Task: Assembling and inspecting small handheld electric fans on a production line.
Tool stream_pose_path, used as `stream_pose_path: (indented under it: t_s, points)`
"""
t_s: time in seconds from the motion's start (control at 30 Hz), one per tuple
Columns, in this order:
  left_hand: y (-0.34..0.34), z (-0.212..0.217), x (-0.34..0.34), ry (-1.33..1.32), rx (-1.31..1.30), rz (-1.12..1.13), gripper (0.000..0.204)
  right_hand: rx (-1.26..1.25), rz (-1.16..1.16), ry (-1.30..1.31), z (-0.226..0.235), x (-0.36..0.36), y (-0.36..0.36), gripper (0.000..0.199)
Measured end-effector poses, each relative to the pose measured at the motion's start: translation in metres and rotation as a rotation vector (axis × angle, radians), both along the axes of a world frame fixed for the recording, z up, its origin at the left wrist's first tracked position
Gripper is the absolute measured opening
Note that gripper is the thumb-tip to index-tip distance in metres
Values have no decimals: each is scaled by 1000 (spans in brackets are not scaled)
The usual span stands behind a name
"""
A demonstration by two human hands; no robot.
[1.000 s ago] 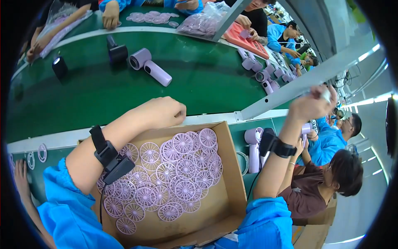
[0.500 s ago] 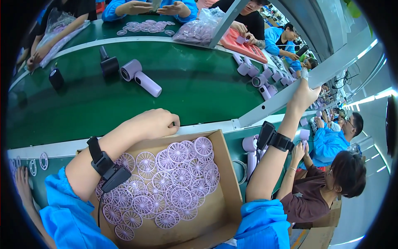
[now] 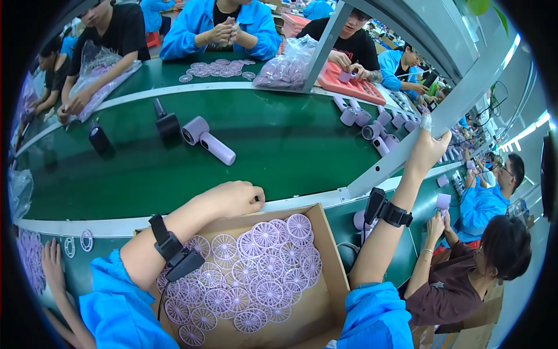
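My left hand (image 3: 232, 199) rests curled into a fist on the white rail at the far rim of a cardboard box (image 3: 329, 256). The box holds several round lilac fan grilles (image 3: 256, 273). My right hand (image 3: 429, 150) is raised and pressed against a slanted grey metal bar (image 3: 407, 152), with a taped finger pointing up. Both wrists wear black bands with small devices. On the green conveyor belt (image 3: 290, 145) beyond lie a lilac handheld fan body (image 3: 207, 139) and a black one (image 3: 165, 121).
Several lilac fan bodies (image 3: 372, 125) lie at the belt's right end beside a red tray (image 3: 349, 86). People in blue jackets sit across the belt with lilac grilles (image 3: 216, 67) and a bag of parts (image 3: 288, 68). Another person's hand (image 3: 51, 262) lies at left; a seated person (image 3: 471, 273) is at right.
The view has tilted up and the fan bodies on the belt have drifted right. My right hand stays on the slanted bar. My left fist remains on the rail.
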State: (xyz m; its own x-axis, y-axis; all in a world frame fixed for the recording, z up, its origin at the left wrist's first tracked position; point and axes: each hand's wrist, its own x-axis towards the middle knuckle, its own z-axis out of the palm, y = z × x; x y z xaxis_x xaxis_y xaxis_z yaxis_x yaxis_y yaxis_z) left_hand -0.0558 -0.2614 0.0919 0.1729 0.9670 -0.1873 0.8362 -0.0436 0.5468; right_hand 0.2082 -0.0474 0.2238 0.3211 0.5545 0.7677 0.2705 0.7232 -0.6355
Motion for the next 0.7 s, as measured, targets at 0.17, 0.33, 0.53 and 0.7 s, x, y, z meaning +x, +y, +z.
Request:
stream_pose_path:
  t_s: [0.17, 0.33, 0.53, 0.7]
  points:
    - [3, -7, -1, 10, 2, -5, 28, 20, 56, 23, -2, 1, 4, 38]
    - [4, -6, 0, 18, -12, 4, 26, 5, 38, -2, 0, 6, 2, 38]
    - [5, -4, 2, 36, -28, 32, 25, 67, 45, -41, -6, 11, 6, 37]
    - [3, -3, 3, 67, -59, 43, 27, 40, 87, -21, -8, 9, 5, 36]
